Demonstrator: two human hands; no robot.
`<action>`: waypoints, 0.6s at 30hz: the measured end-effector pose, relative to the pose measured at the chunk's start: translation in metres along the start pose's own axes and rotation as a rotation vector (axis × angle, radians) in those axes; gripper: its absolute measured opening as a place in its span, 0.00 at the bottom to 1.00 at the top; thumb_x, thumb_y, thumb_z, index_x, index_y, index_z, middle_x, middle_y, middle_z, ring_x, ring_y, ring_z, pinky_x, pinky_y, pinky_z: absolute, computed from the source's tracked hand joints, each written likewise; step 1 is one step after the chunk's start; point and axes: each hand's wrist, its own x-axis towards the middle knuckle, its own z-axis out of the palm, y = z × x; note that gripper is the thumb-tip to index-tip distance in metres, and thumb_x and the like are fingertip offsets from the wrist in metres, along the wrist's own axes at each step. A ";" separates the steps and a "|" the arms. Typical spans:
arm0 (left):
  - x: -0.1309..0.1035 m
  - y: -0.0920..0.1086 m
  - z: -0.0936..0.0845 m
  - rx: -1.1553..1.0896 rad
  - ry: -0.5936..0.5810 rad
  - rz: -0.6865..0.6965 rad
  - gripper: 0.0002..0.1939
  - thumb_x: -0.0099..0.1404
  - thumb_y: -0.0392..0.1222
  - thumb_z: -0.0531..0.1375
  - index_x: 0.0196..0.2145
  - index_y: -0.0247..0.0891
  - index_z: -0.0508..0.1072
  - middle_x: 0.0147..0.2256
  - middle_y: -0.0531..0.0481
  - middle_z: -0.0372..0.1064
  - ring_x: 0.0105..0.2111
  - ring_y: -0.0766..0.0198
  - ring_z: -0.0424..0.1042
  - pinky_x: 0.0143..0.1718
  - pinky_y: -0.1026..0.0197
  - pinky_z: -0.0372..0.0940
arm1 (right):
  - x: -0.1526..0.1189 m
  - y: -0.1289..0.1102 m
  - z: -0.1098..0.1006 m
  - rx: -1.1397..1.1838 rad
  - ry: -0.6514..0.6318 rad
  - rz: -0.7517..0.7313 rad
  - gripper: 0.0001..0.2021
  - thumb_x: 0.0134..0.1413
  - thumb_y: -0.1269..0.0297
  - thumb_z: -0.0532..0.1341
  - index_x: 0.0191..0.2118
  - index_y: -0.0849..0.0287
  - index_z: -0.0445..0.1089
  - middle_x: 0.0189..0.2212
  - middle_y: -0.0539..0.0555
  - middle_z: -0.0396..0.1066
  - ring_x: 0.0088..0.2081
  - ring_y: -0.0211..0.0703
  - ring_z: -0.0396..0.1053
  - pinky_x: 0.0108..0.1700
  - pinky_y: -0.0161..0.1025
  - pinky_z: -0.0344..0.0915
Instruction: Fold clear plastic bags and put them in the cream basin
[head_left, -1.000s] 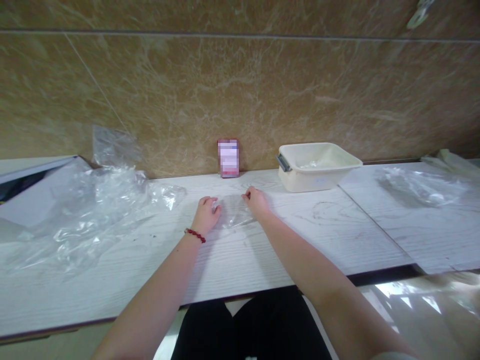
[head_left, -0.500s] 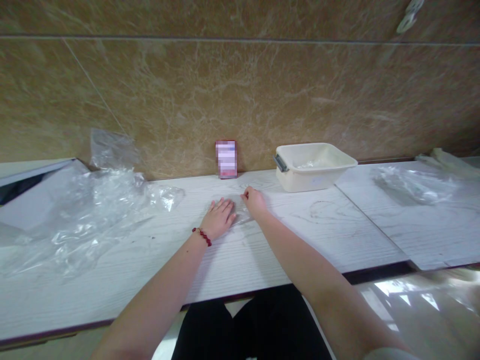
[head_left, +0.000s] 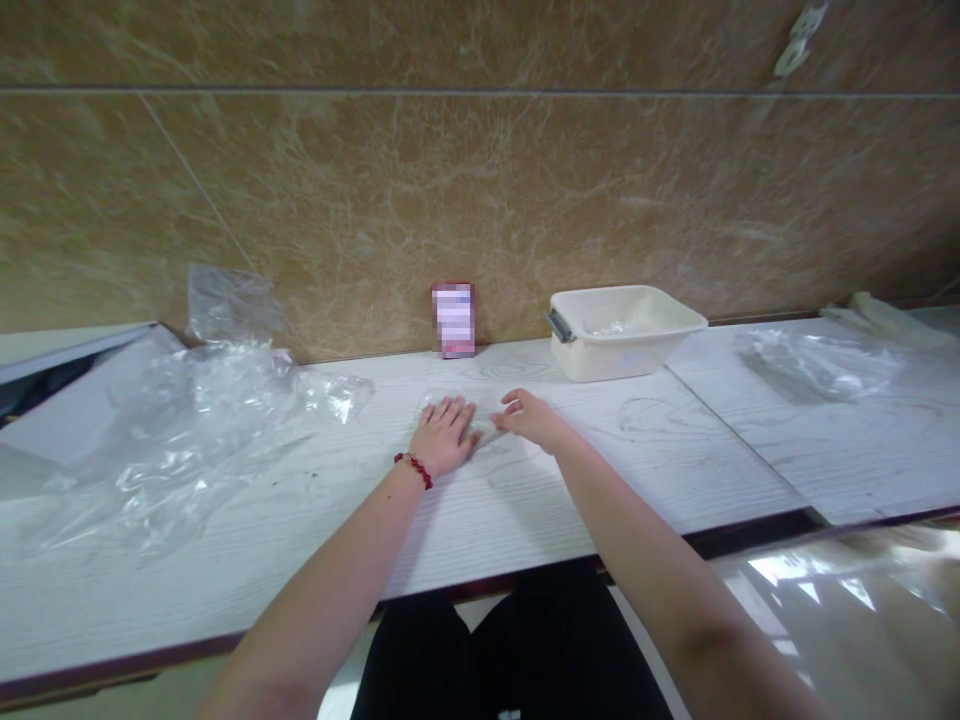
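Observation:
A small clear plastic bag lies flat on the white wood-grain table in front of me. My left hand, with a red bead bracelet at the wrist, rests palm down on the bag, its fingers stretched out. At the bag's right edge is my right hand. Its fingers are bent, with a gap showing between the thumb and the fingertips. Whether the thumb touches the film cannot be made out. Part of the bag is hidden under my left hand.
A cream plastic bin with a grey handle and clear film inside stands back right. Crumpled clear plastic spreads over the left side, beside a white box. A phone leans against the wall. More plastic bags lie far right.
My right hand has moved a little right and toward me along the bag, and its pinched fingers have parted. My left hand still lies flat on the bag.

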 end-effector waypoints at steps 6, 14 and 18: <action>-0.001 -0.002 0.000 -0.011 -0.012 0.008 0.32 0.57 0.60 0.42 0.56 0.42 0.51 0.58 0.47 0.43 0.57 0.54 0.41 0.55 0.49 0.35 | -0.012 -0.007 0.008 -0.047 0.019 -0.022 0.15 0.39 0.66 0.61 0.38 0.56 0.60 0.32 0.49 0.65 0.26 0.30 0.64 0.24 0.27 0.57; -0.001 -0.003 0.002 -0.023 0.005 0.025 0.38 0.53 0.65 0.45 0.56 0.42 0.50 0.58 0.45 0.42 0.57 0.52 0.40 0.54 0.48 0.34 | -0.022 -0.016 0.000 -0.497 0.150 -0.108 0.12 0.43 0.74 0.55 0.38 0.61 0.62 0.36 0.56 0.64 0.35 0.39 0.64 0.36 0.34 0.58; -0.002 -0.003 0.001 -0.012 -0.025 0.020 0.38 0.52 0.63 0.47 0.56 0.42 0.50 0.58 0.45 0.42 0.58 0.52 0.38 0.54 0.48 0.33 | -0.019 -0.039 0.017 -0.483 0.149 -0.300 0.12 0.52 0.72 0.48 0.43 0.61 0.60 0.40 0.58 0.63 0.41 0.39 0.63 0.42 0.34 0.57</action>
